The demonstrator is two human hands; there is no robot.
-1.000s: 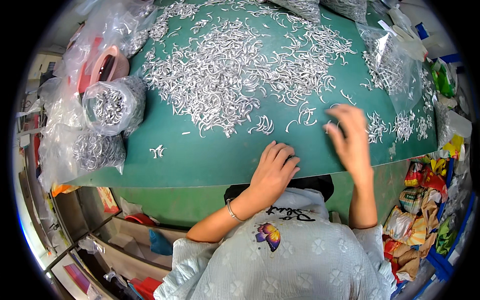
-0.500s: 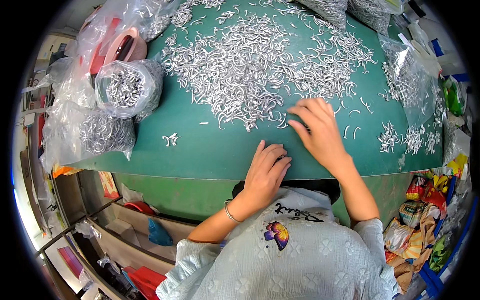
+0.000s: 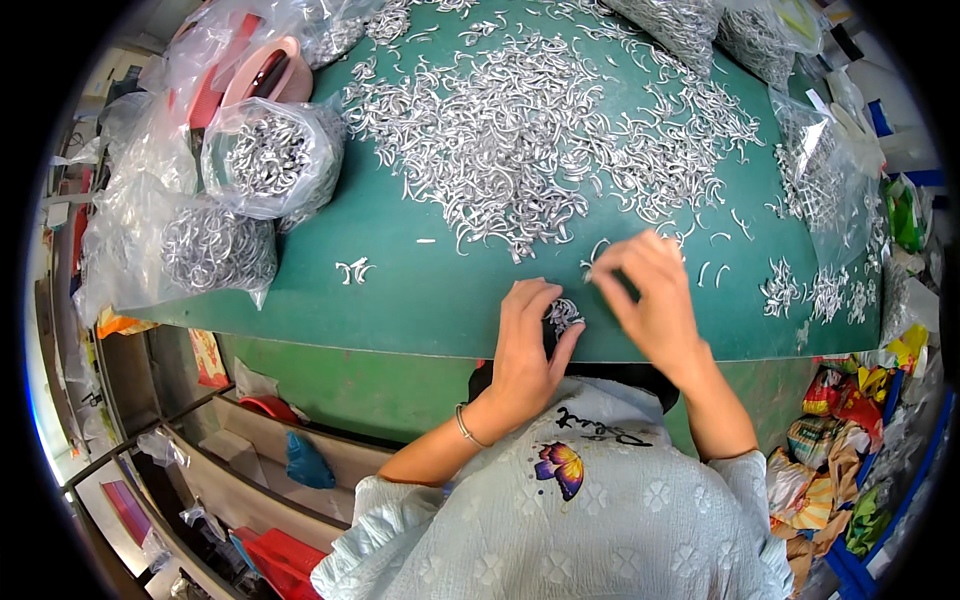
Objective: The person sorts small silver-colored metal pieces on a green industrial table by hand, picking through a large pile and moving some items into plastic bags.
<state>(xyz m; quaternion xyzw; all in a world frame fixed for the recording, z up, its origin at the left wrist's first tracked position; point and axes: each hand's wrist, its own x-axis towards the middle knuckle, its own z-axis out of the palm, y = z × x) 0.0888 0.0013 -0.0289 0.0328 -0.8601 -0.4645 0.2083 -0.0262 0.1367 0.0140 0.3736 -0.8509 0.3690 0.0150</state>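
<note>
Small curved silver metal pieces [image 3: 510, 150] lie in a broad heap across the green tabletop. Near the table's front edge my left hand [image 3: 522, 335] is curled around a small bunch of these pieces [image 3: 565, 314], which shows between thumb and fingers. To its right, my right hand [image 3: 650, 300] is raised a little, thumb and fingers drawn together. One curved piece [image 3: 588, 268] appears at its fingertips, though blur softens that spot. A few loose pieces [image 3: 353, 270] lie well to the left of my hands.
Clear plastic bags of metal pieces stand at the left, one open bag [image 3: 268, 160] beside a pink container [image 3: 285, 72]. More filled bags [image 3: 670, 30] lie at the back right. Small piles [image 3: 780, 288] sit at the right. Colourful packages [image 3: 825, 440] fill the floor area there.
My left hand has turned, so the bunch in it shows more. My right hand has drawn back from the heap's edge toward the left hand. The whole view has shifted slightly.
</note>
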